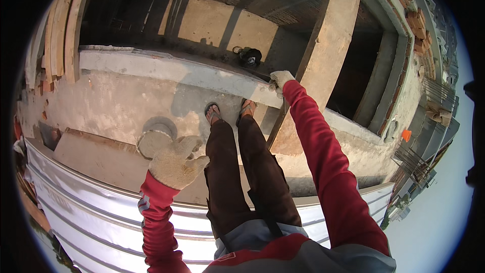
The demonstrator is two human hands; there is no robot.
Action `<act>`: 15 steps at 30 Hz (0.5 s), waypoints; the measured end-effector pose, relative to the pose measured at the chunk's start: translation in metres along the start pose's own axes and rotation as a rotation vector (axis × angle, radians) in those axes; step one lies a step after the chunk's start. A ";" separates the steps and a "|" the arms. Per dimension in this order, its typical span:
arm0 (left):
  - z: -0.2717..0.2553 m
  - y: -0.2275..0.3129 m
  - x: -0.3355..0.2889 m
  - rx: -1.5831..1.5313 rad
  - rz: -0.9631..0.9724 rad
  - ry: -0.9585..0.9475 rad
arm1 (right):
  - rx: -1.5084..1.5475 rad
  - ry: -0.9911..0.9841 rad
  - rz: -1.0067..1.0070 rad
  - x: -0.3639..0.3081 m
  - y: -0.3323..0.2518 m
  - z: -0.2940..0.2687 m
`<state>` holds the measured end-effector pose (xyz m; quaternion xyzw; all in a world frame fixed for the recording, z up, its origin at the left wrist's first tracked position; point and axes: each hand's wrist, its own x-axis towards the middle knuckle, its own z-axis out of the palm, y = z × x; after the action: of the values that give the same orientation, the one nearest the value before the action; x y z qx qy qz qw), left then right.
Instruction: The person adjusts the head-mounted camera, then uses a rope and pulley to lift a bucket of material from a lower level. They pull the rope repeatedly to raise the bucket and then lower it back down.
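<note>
Shirt (252,254): grey-red, near.
Left hand (178,164): gloved, fingers apart, near round container (139,144).
Right hand (281,79): gloved, curled at far ledge (202,77); cannot tell whether clamped.

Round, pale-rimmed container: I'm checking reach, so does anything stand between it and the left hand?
Nothing visible does: the cream-gloved left hand overlaps the container in view; whether they touch is unclear.

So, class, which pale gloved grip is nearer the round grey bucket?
The left grip, overlapping that bucket in view; the right grip is at the long concrete ledge.
</note>
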<state>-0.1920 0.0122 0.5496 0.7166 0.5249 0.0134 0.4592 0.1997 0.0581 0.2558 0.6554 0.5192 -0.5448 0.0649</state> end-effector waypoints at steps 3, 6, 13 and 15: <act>0.026 -0.028 0.039 0.022 -0.043 0.045 | -0.732 0.069 -0.221 0.019 0.024 0.003; 0.054 -0.058 0.072 -0.063 -0.097 0.087 | -0.754 0.005 -0.135 0.026 0.037 -0.002; 0.093 -0.091 0.101 -0.257 -0.231 0.097 | -0.818 -0.060 -0.237 0.034 0.060 -0.004; 0.098 -0.093 0.100 -0.248 -0.227 0.106 | -0.811 -0.066 -0.240 0.043 0.064 -0.002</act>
<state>-0.1670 0.0284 0.3843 0.5888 0.6203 0.0638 0.5143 0.2432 0.0562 0.1923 0.4939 0.7615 -0.3211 0.2703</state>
